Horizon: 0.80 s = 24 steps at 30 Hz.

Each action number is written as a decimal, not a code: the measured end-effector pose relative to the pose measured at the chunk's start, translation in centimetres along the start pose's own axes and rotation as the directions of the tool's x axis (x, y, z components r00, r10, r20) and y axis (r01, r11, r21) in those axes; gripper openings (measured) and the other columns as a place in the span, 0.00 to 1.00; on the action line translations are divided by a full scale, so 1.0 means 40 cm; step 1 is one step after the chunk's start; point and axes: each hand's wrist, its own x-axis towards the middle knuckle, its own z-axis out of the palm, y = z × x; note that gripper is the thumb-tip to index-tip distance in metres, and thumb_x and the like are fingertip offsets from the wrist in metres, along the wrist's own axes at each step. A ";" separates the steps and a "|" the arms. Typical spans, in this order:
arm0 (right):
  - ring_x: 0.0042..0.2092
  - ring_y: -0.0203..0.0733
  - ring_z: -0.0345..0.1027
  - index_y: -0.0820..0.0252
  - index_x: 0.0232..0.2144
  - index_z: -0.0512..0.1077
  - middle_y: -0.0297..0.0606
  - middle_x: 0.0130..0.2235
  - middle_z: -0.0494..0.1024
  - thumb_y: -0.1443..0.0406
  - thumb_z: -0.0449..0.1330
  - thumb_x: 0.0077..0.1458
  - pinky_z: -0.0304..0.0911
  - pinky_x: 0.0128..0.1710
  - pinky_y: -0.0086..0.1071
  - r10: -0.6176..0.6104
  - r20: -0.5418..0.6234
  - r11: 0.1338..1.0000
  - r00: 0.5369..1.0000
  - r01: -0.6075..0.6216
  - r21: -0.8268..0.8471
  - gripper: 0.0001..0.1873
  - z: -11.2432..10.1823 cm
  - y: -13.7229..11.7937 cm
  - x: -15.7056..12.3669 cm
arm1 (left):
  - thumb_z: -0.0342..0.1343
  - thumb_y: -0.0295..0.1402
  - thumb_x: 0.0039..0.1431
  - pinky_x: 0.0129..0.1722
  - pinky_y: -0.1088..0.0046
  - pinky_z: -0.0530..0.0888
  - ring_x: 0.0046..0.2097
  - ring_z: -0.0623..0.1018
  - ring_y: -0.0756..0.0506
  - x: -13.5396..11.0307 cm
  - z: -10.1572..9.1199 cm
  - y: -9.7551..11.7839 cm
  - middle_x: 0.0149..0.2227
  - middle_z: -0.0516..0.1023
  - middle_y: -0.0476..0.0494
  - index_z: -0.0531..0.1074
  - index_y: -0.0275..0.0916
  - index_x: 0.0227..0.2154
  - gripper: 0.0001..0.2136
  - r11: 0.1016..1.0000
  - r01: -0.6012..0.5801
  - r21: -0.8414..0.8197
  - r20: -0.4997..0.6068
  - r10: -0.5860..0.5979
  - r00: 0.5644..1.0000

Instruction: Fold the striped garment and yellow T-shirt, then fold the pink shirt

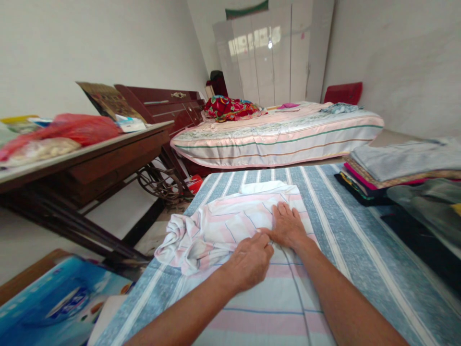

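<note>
A white cloth with pink and blue stripes [219, 226] lies on a bed covered by a blue-and-white striped sheet [345, 240]. My right hand [288, 225] presses flat on the cloth, fingers stretched out and close together. My left hand [250, 262] sits just beside it, fingers curled and pinching the cloth near the right hand's thumb. The cloth's left end is bunched in a loose heap [180, 240] at the bed's edge.
A stack of folded fabrics [389, 170] lies at the right of the bed. A wooden sewing table [108, 158] with bags on it stands to the left. Another bed [273, 134] is ahead, wardrobes [273, 53] behind it. A blue box [61, 302] lies at lower left.
</note>
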 end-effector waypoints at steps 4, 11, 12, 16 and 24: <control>0.66 0.54 0.29 0.73 0.63 0.45 0.55 0.66 0.41 0.41 0.45 0.51 0.28 0.61 0.48 -0.011 -0.005 1.000 1.000 0.011 -0.026 0.50 0.002 0.000 -0.002 | 0.45 0.27 0.58 0.37 0.73 0.71 0.36 0.73 0.48 0.040 -0.011 -0.059 0.33 0.73 0.46 0.70 0.38 0.30 0.09 0.971 0.062 -0.230 -0.068 -0.079 0.995; 0.66 0.53 0.30 0.71 0.63 0.45 0.54 0.66 0.42 0.42 0.47 0.49 0.29 0.60 0.49 -0.011 -0.017 1.000 1.000 0.011 -0.002 0.50 -0.002 -0.002 -0.006 | 0.44 0.26 0.57 0.50 0.68 0.67 0.48 0.71 0.45 0.182 0.017 -0.116 0.45 0.74 0.43 0.70 0.38 0.43 0.13 0.941 0.206 -0.270 -0.162 -0.255 0.953; 0.66 0.53 0.30 0.71 0.63 0.45 0.54 0.66 0.42 0.42 0.47 0.49 0.29 0.60 0.49 -0.011 -0.020 1.000 1.000 0.011 0.004 0.50 -0.002 -0.002 -0.005 | 0.44 0.27 0.57 0.50 0.67 0.67 0.48 0.71 0.45 0.193 0.026 -0.119 0.44 0.74 0.43 0.70 0.39 0.43 0.13 0.943 0.209 -0.257 -0.141 -0.250 0.958; 0.66 0.54 0.30 0.71 0.63 0.45 0.55 0.66 0.42 0.42 0.48 0.48 0.27 0.60 0.49 -0.007 -0.022 1.000 1.000 0.007 0.012 0.51 0.004 -0.001 -0.001 | 0.43 0.30 0.60 0.53 0.63 0.65 0.52 0.69 0.43 0.206 0.062 -0.138 0.50 0.72 0.43 0.69 0.39 0.46 0.14 0.945 0.213 -0.246 -0.113 -0.247 0.962; 0.66 0.53 0.26 0.71 0.64 0.43 0.54 0.66 0.39 0.40 0.47 0.47 0.25 0.60 0.49 -0.009 0.004 1.000 1.000 0.009 -0.004 0.53 0.007 -0.002 -0.001 | 0.41 0.36 0.63 0.59 0.62 0.58 0.61 0.60 0.44 0.185 0.098 -0.172 0.61 0.60 0.41 0.62 0.39 0.55 0.19 0.953 0.164 -0.255 -0.079 -0.189 0.979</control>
